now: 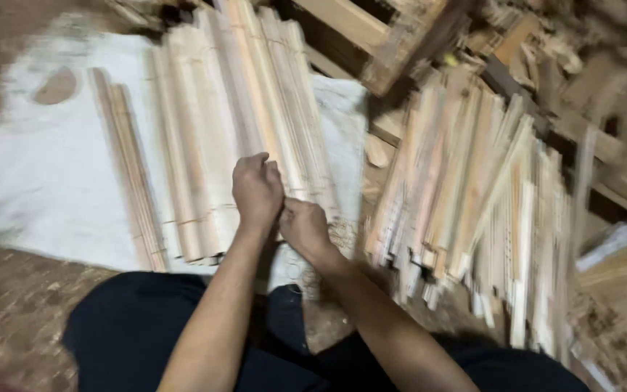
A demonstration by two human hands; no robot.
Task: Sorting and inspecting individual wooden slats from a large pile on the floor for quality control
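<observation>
A stack of long pale wooden slats (234, 116) lies on a white cloth (45, 181) in front of me. My left hand (257, 190) rests with curled fingers on the near end of those slats. My right hand (304, 226) sits just beside it, fingers closed, touching the left hand at the slats' near edge. The picture is blurred, so I cannot tell what either hand grips. A thinner pair of slats (133, 174) lies apart to the left on the cloth.
A big loose pile of wooden slats (473, 196) lies to the right. Wooden frames and scraps (379, 36) are heaped at the back. My dark trousers (139, 327) fill the bottom; the brown floor (9, 305) is covered with sawdust.
</observation>
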